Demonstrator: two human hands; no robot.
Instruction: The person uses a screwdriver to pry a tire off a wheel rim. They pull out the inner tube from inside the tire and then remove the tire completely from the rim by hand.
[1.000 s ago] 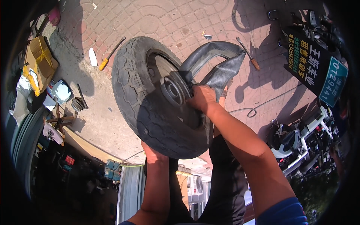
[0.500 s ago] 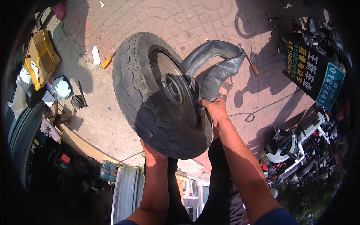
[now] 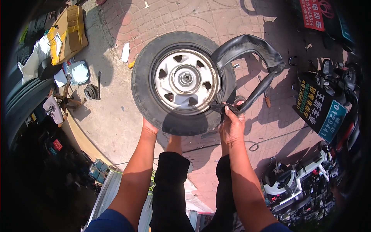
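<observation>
Tyre (inner tube hanging out) between cardboard box and signboard.

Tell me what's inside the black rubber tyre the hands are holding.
A silver metal wheel rim with cut-out holes fills the black rubber tyre. A black inner tube loops out on the right, held by the right hand. Its inner end is hidden.
</observation>
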